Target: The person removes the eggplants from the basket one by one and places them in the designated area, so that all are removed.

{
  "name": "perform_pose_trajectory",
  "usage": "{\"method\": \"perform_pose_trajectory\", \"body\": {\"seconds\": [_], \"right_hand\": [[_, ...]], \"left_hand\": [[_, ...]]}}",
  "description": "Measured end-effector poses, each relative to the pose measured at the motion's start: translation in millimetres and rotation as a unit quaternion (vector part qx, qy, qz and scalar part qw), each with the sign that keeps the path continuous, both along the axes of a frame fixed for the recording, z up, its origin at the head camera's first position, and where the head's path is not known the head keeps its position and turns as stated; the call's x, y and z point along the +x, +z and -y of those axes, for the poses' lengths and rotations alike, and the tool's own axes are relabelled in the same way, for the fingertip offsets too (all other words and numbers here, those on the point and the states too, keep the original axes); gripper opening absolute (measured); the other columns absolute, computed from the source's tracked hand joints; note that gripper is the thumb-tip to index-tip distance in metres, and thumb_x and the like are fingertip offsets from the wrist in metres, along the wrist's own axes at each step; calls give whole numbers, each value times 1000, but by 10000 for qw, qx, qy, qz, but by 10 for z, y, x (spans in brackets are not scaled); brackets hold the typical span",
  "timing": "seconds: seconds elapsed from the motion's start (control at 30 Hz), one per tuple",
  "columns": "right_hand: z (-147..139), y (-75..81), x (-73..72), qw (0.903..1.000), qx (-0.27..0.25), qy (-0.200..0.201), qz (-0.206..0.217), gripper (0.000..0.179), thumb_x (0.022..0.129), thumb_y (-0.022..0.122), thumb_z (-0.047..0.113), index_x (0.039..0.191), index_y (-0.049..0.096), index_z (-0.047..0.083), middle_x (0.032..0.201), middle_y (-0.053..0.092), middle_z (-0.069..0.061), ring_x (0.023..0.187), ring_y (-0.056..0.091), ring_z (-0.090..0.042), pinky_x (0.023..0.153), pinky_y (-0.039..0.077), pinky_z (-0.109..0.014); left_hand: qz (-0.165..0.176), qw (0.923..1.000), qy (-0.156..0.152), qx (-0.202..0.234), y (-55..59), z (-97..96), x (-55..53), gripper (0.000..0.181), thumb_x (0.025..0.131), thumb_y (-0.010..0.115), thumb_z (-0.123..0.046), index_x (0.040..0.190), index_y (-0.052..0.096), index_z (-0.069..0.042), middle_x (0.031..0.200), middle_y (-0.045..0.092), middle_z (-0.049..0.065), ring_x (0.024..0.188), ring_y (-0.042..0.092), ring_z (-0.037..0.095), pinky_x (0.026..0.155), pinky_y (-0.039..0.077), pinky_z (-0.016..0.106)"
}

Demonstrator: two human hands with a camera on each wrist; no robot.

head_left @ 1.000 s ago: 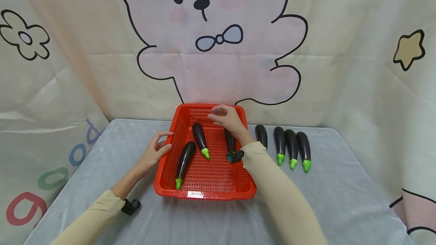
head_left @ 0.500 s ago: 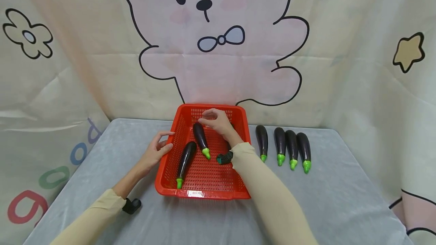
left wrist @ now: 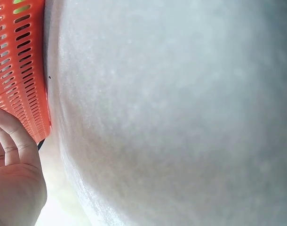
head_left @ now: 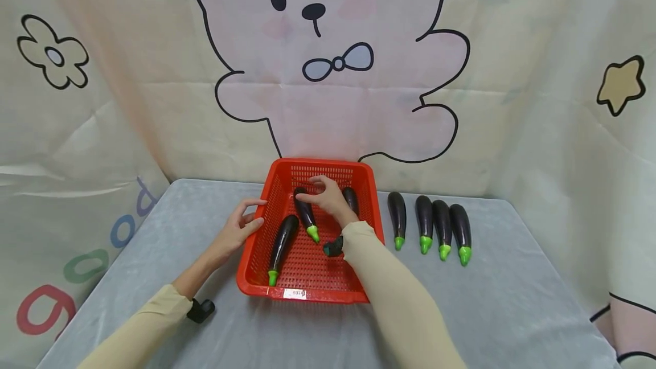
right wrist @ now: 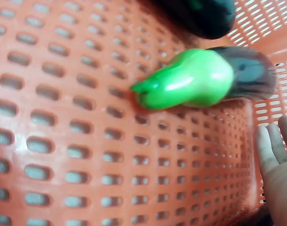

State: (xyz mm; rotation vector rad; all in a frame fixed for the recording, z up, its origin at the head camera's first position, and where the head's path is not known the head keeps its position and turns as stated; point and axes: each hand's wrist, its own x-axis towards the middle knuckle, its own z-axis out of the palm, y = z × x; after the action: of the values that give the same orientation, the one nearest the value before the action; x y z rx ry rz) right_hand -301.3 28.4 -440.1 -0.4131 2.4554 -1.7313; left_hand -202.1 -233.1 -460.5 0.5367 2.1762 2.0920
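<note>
A red mesh basket (head_left: 254, 271) stands on the grey table and holds three dark eggplants with green stems. My right hand (head_left: 322, 197) is inside the basket, its fingers curled over the far end of the middle eggplant (head_left: 307, 220), whose green stem (right wrist: 190, 84) is blurred in the right wrist view. Another eggplant (head_left: 281, 247) lies on the basket's left side and a third (head_left: 351, 199) on the right, partly behind my hand. My left hand (head_left: 237, 230) rests with relaxed fingers against the basket's left rim (left wrist: 21, 70).
Several more eggplants (head_left: 429, 222) lie in a row on the table right of the basket, stems toward me. A cartoon-printed cloth backdrop (head_left: 328, 73) closes off the back and sides. The grey table (head_left: 512, 300) extends in front and to the right.
My right hand has moved left inside the basket, from above the right eggplant to the far end of the middle one. The left hand has stayed at the rim.
</note>
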Motion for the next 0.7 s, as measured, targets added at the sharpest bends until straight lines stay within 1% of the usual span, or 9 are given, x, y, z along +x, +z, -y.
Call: {"method": "perform_pose_trajectory", "body": {"seconds": [0.2, 0.3, 0.43, 0.7], "right_hand": [[58, -110, -43, 9999, 102, 1, -18, 67, 85, 85, 24, 141, 54, 3, 136, 56, -16, 121, 52, -30, 103, 46, -45], [86, -134, -39, 9998, 208, 46, -22, 65, 85, 85, 24, 140, 55, 4, 134, 57, -15, 119, 54, -29, 100, 49, -44], [116, -132, -22, 9996, 265, 82, -39, 60, 85, 85, 20, 136, 58, 3, 129, 60, -15, 116, 56, -30, 97, 51, -44], [136, -145, -46, 9984, 544, -103, -134, 50, 83, 87, 20, 124, 65, 2, 114, 67, -13, 104, 62, -27, 93, 53, -38]], "left_hand": [[19, 10000, 23, -21, -9, -12, -3, 43, 105, 56, -8, 144, 38, -4, 126, 55, 36, 95, 70, 40, 73, 61, 47], [37, 10000, -1, -19, -6, -17, -2, 43, 105, 56, -9, 144, 38, -5, 126, 55, 37, 95, 70, 41, 73, 61, 47], [44, 10000, -42, 23, -8, -16, -3, 43, 105, 55, -8, 144, 37, -4, 126, 54, 37, 95, 70, 41, 73, 60, 48], [42, 10000, -30, -3, -11, -11, -6, 43, 105, 56, -8, 144, 37, -5, 125, 55, 37, 94, 70, 41, 73, 60, 48]]}}
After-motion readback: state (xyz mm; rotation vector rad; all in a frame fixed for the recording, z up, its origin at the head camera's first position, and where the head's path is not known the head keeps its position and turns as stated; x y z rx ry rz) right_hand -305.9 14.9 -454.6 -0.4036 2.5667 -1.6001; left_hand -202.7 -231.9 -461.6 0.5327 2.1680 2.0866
